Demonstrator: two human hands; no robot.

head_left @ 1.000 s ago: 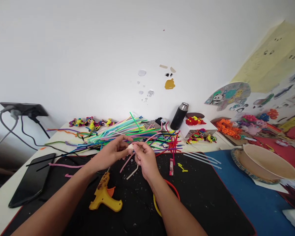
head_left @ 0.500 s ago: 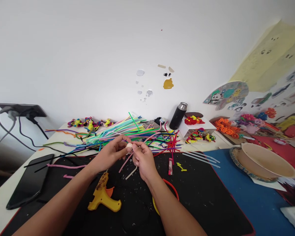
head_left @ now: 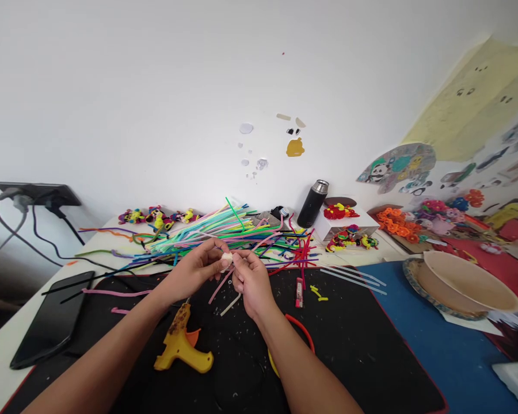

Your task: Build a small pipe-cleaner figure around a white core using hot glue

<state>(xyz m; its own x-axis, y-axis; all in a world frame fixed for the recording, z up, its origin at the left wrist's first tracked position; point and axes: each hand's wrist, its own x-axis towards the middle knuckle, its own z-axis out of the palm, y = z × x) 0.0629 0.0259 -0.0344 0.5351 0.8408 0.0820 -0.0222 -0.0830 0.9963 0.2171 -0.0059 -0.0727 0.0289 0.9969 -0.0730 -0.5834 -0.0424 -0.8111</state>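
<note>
White pc (head_left: pixel 227 260): held btwn both hands' fingertips, prob. unfinished; clock centre
L hand (head_left: pixel 194 269): curled, thumb + fingers pinching pc
R hand (head_left: pixel 254 282): nr-closed, pinching pc's R side
Pink stem (head_left: pixel 219 288), pale stem (head_left: pixel 230 305): ends loose, 6 o'clock; join to pc unclear
Glue gun (head_left: pixel 180 347): 7 o'clock, laid down
Figs (head_left: pixel 159 218): look done, 10 o'clock

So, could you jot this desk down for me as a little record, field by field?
Left hand: pinching a small white piece
Right hand: pinching at the same piece
Nearest tool: yellow glue gun with an orange trigger, lying on the black mat
Beyond the hands: a heap of coloured pipe cleaners
By the wall: black flask with a silvery top
Left of the mat: dark, flat device
Unclear: the white piece's exact shape
</note>
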